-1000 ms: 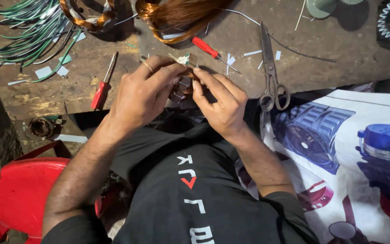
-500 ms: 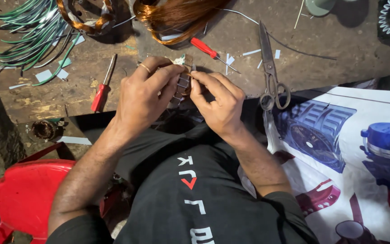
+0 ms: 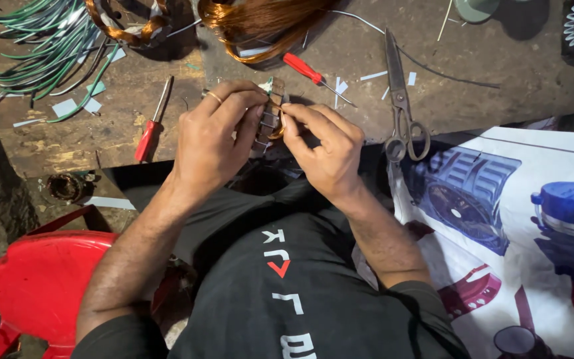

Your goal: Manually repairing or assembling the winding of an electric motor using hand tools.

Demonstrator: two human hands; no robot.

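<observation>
— What have the hands got?

— The left hand [image 3: 217, 136] wraps its fingers around a small slotted metal core [image 3: 268, 119], a ribbed grey piece held upright at the near edge of the workbench [image 3: 167, 86], just above the person's lap. The grip is closed tight on its left side; a ring shows on one finger.

— And the other?

— The right hand [image 3: 323, 149] pinches at the core's right edge, thumb and forefinger nearly together. It seems to have hold of a thin copper wire there, though the strand is too fine to be sure.

— What lies around them?

— A red-handled screwdriver [image 3: 151, 126] lies left of the left hand, a smaller red screwdriver [image 3: 310, 73] just beyond the core. Scissors [image 3: 401, 106] lie shut to the right, well apart from the fingers. A coil of copper wire [image 3: 267, 23] sits at the far edge, green sleeved wires [image 3: 54, 50] at far left, and a red plastic stool [image 3: 41, 286] below the left forearm.
</observation>
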